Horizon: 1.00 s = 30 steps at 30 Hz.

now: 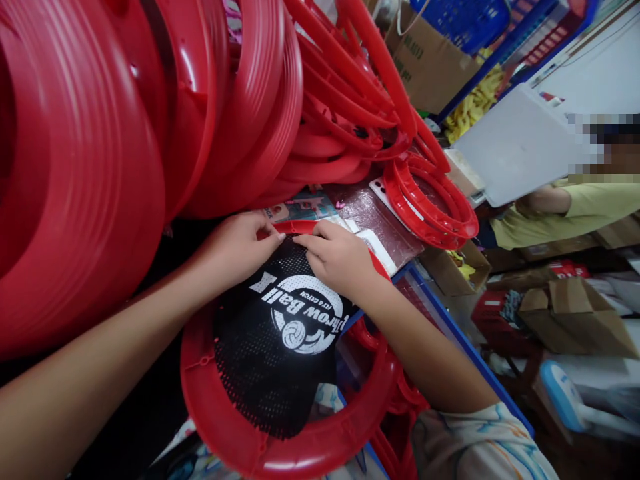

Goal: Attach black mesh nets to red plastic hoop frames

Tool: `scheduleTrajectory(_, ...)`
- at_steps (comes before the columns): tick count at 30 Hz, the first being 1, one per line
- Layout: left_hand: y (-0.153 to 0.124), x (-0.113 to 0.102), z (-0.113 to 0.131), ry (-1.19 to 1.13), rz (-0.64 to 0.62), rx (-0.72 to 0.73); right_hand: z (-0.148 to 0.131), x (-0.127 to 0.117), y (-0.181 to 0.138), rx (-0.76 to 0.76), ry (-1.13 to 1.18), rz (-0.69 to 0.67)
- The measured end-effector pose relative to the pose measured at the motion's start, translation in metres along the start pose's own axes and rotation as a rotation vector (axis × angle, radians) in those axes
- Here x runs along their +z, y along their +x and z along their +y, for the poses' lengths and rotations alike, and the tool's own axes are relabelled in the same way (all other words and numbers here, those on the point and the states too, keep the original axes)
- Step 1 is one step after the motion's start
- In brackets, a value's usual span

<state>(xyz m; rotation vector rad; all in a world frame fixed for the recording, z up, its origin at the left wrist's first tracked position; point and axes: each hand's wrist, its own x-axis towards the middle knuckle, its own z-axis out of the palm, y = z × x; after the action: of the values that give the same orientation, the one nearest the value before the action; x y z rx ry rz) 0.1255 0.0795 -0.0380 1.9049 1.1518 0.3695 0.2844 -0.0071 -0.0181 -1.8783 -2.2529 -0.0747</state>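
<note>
A red plastic ring lies tilted in front of me, with black mesh fabric across part of its opening. White lettering on the mesh reads "Throw Ball". At the ring's far rim, my left hand pinches the edge of the mesh between thumb and forefinger. Just right of it, my right hand is closed, its fingertips on the same mesh edge. The near edge of the fabric hangs loose inside the ring, and a gap shows at the right.
Large red rings are heaped at the left and back. Smaller red rings rest on the table corner, by its blue edge. Cardboard boxes stand on the floor at the right. A person in a yellow shirt is beyond.
</note>
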Motion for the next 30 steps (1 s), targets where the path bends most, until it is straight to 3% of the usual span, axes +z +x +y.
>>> scheduleTrajectory(24, 0.003, 0.005, 0.001, 0.155, 0.076, 0.079, -0.005, 0.003, 0.001, 0.005, -0.177, -0.089)
scheduleTrajectory(27, 0.003, 0.007, 0.000, 0.184, 0.092, 0.108, -0.004, 0.001, 0.002, 0.041, -0.101, -0.094)
scheduleTrajectory(30, 0.003, 0.011, -0.005, 0.218, 0.129, 0.225, -0.001, -0.001, 0.003, 0.152, 0.117, -0.035)
